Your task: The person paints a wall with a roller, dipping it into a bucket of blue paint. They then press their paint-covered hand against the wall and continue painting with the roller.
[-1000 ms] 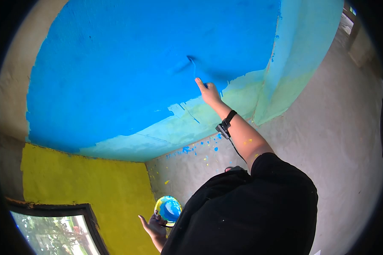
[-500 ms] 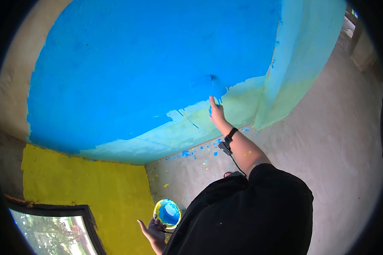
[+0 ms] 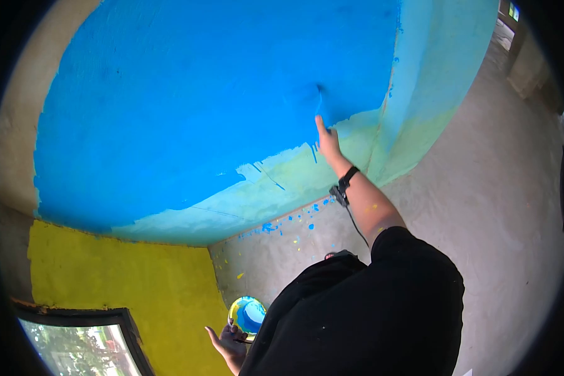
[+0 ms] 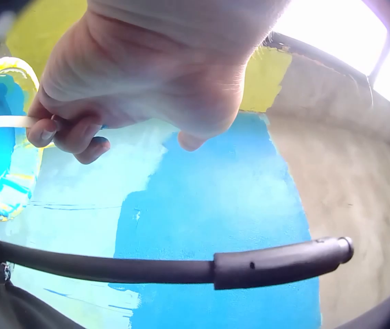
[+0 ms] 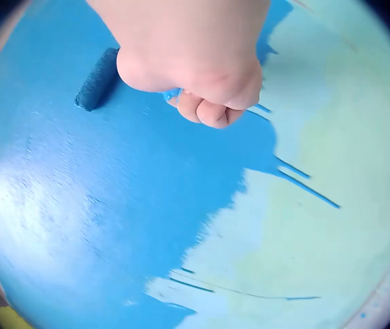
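The right hand (image 3: 329,141) grips the handle of a paint roller (image 3: 319,91) held against the blue-painted wall (image 3: 188,94). In the right wrist view the fingers of that hand (image 5: 195,75) curl round the blue handle, and the dark blue roller (image 5: 98,79) lies on the wet blue surface. Low in the head view, the left hand (image 3: 230,348) holds a bucket (image 3: 232,309) of blue paint by its handle, thumb extended. The left wrist view shows the fingers of the left hand (image 4: 140,75) curled round the white handle, with the bucket (image 4: 23,185) hanging beside them.
Below the blue lies a pale green band (image 3: 282,172) with drips. A yellow wall (image 3: 125,276) with a dark-framed window (image 3: 75,348) stands at lower left. The grey floor (image 3: 476,219) carries blue and yellow spatters along the wall's foot.
The right hand and roller moved down and right, then back up the wall. New drips show below the blue edge near the hand. The left hand still holds the bucket.
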Demonstrator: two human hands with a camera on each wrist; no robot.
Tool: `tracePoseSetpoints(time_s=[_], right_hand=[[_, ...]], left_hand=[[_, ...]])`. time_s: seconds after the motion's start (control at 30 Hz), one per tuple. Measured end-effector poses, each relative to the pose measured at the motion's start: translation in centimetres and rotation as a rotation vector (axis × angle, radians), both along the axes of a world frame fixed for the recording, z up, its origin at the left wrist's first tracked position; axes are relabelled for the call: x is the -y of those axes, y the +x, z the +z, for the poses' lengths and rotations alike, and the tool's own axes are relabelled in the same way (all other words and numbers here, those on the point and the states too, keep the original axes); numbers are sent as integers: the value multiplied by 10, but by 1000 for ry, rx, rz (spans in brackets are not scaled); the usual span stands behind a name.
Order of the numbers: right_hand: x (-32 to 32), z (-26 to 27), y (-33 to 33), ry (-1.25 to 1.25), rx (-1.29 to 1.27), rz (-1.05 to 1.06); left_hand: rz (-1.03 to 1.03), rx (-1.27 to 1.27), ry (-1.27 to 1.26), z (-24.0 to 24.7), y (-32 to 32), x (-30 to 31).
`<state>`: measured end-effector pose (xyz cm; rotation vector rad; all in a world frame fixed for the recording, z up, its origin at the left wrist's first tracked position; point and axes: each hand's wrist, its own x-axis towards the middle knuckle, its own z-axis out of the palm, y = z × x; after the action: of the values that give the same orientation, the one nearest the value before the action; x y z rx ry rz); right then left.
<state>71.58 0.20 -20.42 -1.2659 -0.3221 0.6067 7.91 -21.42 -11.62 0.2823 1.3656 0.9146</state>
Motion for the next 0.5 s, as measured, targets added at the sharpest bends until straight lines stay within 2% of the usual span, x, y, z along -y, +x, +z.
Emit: tracePoseSetpoints(time_s=[0.03, 0.1, 0.17, 0.2, 0.27, 0.3, 0.37, 0.43, 0.5], right_hand=[[1, -42, 0, -106, 105, -12], [10, -82, -24, -143, 142, -143], [22, -102, -39, -306, 29, -90], [25, -105, -43, -302, 32, -112], [20, -101, -43, -283, -131, -37], [21, -80, -36, -282, -124, -47], [22, -31, -18, -84, -231, 30], [21, 29, 12, 93, -171, 52], [20, 100, 36, 32, -110, -35]], left_hand=[[-6, 2, 9, -1, -4, -1], [-25, 1, -27, -1, -8, -7], [-44, -23, -12, 8, -3, -14], [-66, -20, -14, 10, -3, -18], [-105, -46, -34, 11, -21, -15], [-115, -38, -33, 8, -16, -17], [-81, -104, -33, 7, -14, -17], [-64, -116, -38, 10, -7, -17], [-50, -128, -43, 9, -9, -19]])
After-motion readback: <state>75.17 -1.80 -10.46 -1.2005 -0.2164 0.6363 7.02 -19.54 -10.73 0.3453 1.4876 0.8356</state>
